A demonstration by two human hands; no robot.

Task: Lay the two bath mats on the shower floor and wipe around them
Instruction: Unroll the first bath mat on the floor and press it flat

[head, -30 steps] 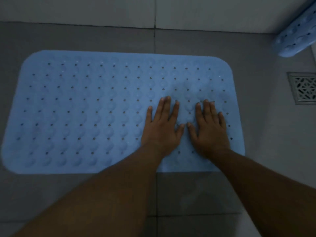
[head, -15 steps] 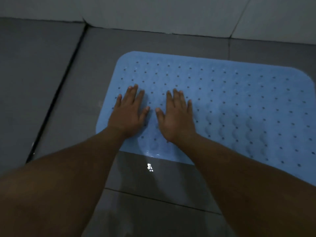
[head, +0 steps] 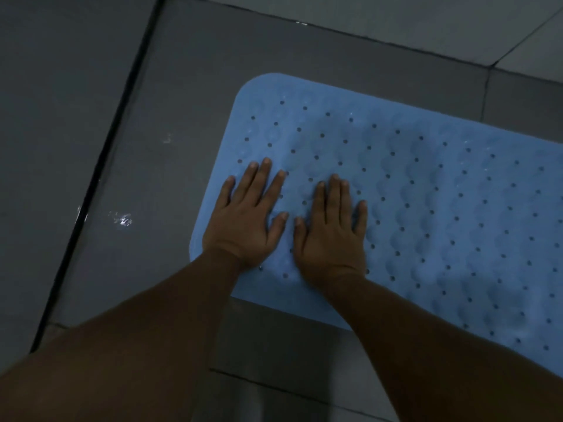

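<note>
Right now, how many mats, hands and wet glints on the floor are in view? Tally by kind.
Mats: 1, a blue mat.
Hands: 2, left hand and right hand, both flat on the mat.
Wet glints: 2, a larger glint and a small glint.
Total: 5

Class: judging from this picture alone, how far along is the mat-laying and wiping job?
Done: one blue perforated rubber bath mat lies flat on the grey tiled floor. In hand: left hand and right hand press it flat. Left: no second mat or cloth in view; wet glints remain.
</note>
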